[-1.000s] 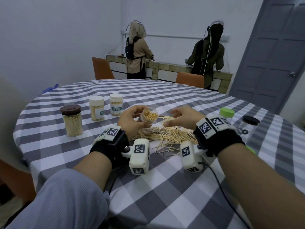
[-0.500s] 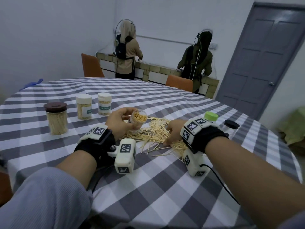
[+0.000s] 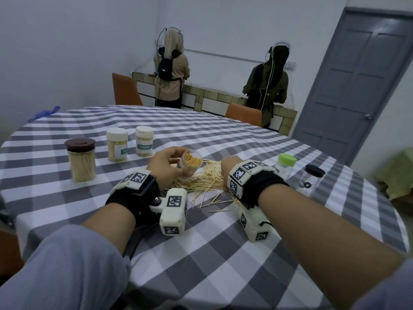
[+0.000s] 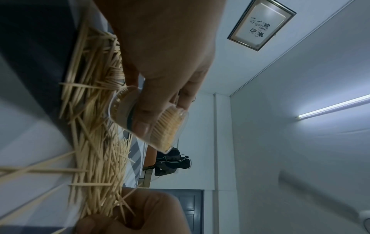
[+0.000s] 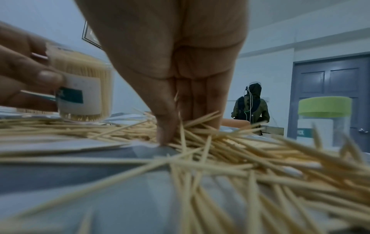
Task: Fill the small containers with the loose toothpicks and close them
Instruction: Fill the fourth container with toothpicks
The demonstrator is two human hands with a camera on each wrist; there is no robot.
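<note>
The left hand [image 3: 166,167] grips the open, nearly full container [image 3: 190,161] by its wall, tilted just above the loose toothpicks [image 3: 201,181]; the right hand [image 5: 174,88] pinches into that pile on the tabletop [image 3: 223,253]; light, stiff, slippery sticks, probably best gathered mid-length in small bunches.

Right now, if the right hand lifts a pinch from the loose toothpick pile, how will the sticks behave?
The toothpicks look thin, stiff and probably very light, so they should lift easily. They lie crossed in many directions, so some will likely slip from the right hand or drag neighbours. Being round, stray ones may roll on the tablecloth.
</note>
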